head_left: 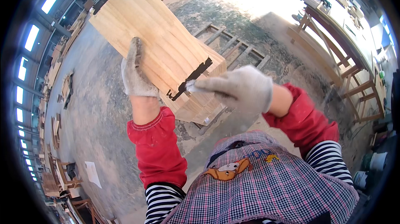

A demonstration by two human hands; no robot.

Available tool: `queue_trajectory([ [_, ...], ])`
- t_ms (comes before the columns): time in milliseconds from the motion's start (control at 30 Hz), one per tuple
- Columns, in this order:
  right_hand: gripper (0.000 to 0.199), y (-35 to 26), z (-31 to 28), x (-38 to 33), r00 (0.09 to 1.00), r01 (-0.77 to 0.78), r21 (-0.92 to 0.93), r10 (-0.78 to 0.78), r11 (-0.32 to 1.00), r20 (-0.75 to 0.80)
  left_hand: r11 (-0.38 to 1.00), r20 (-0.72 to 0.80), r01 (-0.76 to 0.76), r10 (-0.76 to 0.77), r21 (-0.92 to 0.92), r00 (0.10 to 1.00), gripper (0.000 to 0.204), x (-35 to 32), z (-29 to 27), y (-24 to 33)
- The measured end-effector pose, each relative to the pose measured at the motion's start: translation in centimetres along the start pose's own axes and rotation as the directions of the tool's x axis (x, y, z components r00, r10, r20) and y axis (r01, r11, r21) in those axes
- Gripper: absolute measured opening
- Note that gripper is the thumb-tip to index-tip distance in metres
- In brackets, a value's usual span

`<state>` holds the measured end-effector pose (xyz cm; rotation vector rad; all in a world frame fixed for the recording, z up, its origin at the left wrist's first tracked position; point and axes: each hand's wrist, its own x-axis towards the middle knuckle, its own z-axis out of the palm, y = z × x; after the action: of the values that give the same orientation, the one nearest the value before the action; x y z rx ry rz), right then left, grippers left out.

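Observation:
A pale wooden board [146, 19] lies tilted in front of me, with a dark band on its far end and a ragged black strip [195, 74] across its near end. My left hand [137, 74], in a whitish work glove, grips the board's left edge with the thumb over the top face. The gloved right hand [237, 88] is closed and slightly blurred, its fingertips at the black strip. Something small and whitish shows at those fingertips, too indistinct to name. Beneath the board sits a stack of similar boards [198, 111], partly hidden.
A slatted wooden pallet [243, 56] lies on the dusty floor beyond the stack. At the right stands a long wooden workbench [333, 28] with items on top. Buckets [377, 161] are at the lower right. A white sheet [93, 174] lies on the floor at left.

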<state>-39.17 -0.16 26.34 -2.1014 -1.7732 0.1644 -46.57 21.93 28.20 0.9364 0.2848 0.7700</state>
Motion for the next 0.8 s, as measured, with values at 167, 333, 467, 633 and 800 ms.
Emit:
queue_trajectory([
  [167,0.038,4.5,-2.8,-1.8,0.979,-0.005,-0.139,-0.023,0.990,-0.201,1.000,0.023,-0.002,0.002,0.015,1.000,0.044,0.9,-0.7,-0.3],
  [333,0.040,3.8,-2.5,-3.5,0.967,-0.105,0.046,0.112,0.993,-0.231,1.000,0.053,-0.011,0.012,-0.026,0.999,0.043,-0.1,0.1,0.1],
  [467,0.045,1.9,1.2,-2.8,0.949,-0.051,0.176,0.102,0.983,-0.298,1.000,-0.031,0.001,-0.001,-0.005,1.000,0.041,-0.1,0.3,0.0],
  [633,0.045,1.4,5.0,-2.5,0.875,-0.030,0.220,0.132,0.975,-0.465,0.999,-0.029,-0.022,0.021,-0.037,0.999,0.040,0.3,0.0,-0.2],
  [800,0.044,0.6,5.8,-2.1,0.839,0.040,0.333,0.149,0.942,-0.523,0.998,-0.001,-0.010,0.009,-0.060,1.000,0.039,0.7,-0.7,-0.4],
])
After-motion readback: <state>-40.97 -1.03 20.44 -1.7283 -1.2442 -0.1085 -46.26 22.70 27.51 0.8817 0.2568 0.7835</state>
